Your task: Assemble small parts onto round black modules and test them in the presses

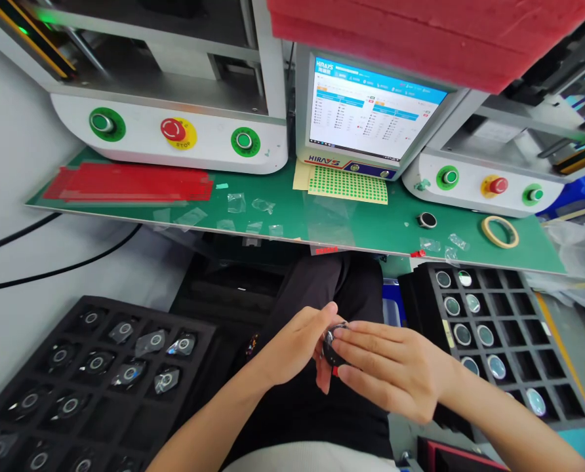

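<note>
Above my lap, a round, dark, glossy watch case (pixel 329 349) sits between both hands. My left hand (pixel 297 346) is closed around it from the left, its thumb pointing up along the rim. From the right, my right hand (pixel 393 367) lays its fingers across the face and grips the edge. Much of the case is hidden behind these fingers. A small red tab (pixel 335 371) shows at its lower edge, by the right hand. Another round watch case (pixel 427 219) lies on the green bench (pixel 282 216).
A black foam tray (pixel 110 419) with film-covered round watch parts is at left. At right, another compartment tray (pixel 516 334) holds round glassy discs. Red strips (pixel 130 183), a green-dot sticker sheet (pixel 349 185), a tape roll (pixel 500 232) and film scraps lie below the monitor (pixel 376 111).
</note>
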Tool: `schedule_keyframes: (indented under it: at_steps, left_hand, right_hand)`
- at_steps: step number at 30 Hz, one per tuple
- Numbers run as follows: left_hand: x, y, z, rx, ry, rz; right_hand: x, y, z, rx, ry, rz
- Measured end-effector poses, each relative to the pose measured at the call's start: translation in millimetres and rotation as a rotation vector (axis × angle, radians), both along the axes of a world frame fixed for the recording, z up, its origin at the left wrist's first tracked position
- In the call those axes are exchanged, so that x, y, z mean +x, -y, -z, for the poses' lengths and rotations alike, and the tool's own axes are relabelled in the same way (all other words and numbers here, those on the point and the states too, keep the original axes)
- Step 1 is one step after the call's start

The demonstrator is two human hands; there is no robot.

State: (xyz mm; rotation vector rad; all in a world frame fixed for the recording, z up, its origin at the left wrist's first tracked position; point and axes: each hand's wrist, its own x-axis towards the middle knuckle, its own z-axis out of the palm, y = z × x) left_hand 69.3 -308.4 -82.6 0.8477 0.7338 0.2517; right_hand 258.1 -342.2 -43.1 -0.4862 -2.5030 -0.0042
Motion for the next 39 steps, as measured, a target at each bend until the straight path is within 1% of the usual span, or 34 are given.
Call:
schedule_keyframes:
  at_steps: [3, 6, 9, 13, 16, 18, 20, 21, 22, 23, 24, 26, 27, 28, 29, 31, 33, 34, 36, 39]
  left_hand:
    - [-0.4, 0.9, -0.8, -0.007, 0.005, -0.041]
    - [-0.8, 0.9, 0.0, -0.029, 0.050, -0.024]
    - [-1.1, 1.7, 1.9, -0.015, 0.071, -0.030]
    - [-1.4, 7.4, 5.5, 0.032, 0.017, -0.043]
    - [2.1, 14.7, 5.6, 0.000, -0.066, -0.071]
    - [8.1, 19.6, 3.1, -0.027, -0.144, -0.094]
    - [16.7, 24.0, -0.5, -0.050, -0.216, -0.077]
    - [21.4, 25.7, -1.7, -0.061, -0.236, -0.051]
    - [26.1, 26.8, -1.8, -0.074, -0.238, -0.020]
    - [30.6, 26.9, -0.4, -0.086, -0.226, 0.013]
    - [34.6, 25.6, 3.1, -0.090, -0.213, 0.042]
    - [40.9, 17.8, 16.7, -0.045, -0.210, 0.078]
    - [43.0, 11.1, 26.5, 0.012, -0.232, 0.091]
    - [44.5, 2.9, 37.7, 0.089, -0.272, 0.096]
    - [45.4, -6.5, 49.8, 0.177, -0.327, 0.093]
    - [46.1, -26.0, 73.3, 0.332, -0.440, 0.055]
    - [46.4, -42.8, 91.8, 0.412, -0.532, -0.008]
    - [46.7, -49.1, 98.4, 0.426, -0.559, -0.033]
    - [47.6, -57.6, 106.0, 0.431, -0.581, -0.058]
    - [49.3, -62.7, 109.2, 0.413, -0.586, -0.037]
  right_hand:
    - [1.7, 2.0, 6.3, -0.046, -0.009, 0.021]
    - [6.5, 7.2, 11.4, -0.078, -0.014, 0.033]
    - [12.2, 13.0, 13.9, -0.066, 0.022, 0.056]
    - [12.4, 21.6, 19.6, -0.030, -0.008, 0.112]
    - [5.9, 30.2, 33.0, 0.037, -0.081, 0.181]
    - [3.3, 36.1, 46.1, 0.146, -0.171, 0.244]
    - [5.4, 43.5, 59.1, 0.233, -0.245, 0.292]
    - [8.5, 48.3, 64.3, 0.210, -0.268, 0.313]
    - [13.0, 54.0, 68.4, 0.115, -0.304, 0.356]
    - [19.0, 60.5, 71.5, -0.039, -0.390, 0.434]
    - [26.6, 67.4, 73.9, -0.212, -0.530, 0.546]
    - [46.4, 81.3, 78.2, -0.517, -0.886, 0.815]
    - [58.3, 87.7, 80.9, -0.602, -1.051, 0.939]
    - [71.2, 93.8, 84.3, -0.641, -1.170, 1.036]
    - [84.7, 99.6, 88.3, -0.653, -1.240, 1.109]
    - [112.5, 111.3, 97.8, -0.667, -1.308, 1.220]
    - [142.0, 125.1, 107.7, -0.671, -1.339, 1.330]
    - [158.1, 133.2, 112.2, -0.667, -1.345, 1.394]
    - [193.4, 151.5, 120.2, -0.636, -1.341, 1.547]
    - [249.2, 179.9, 129.6, -0.561, -1.287, 1.793]
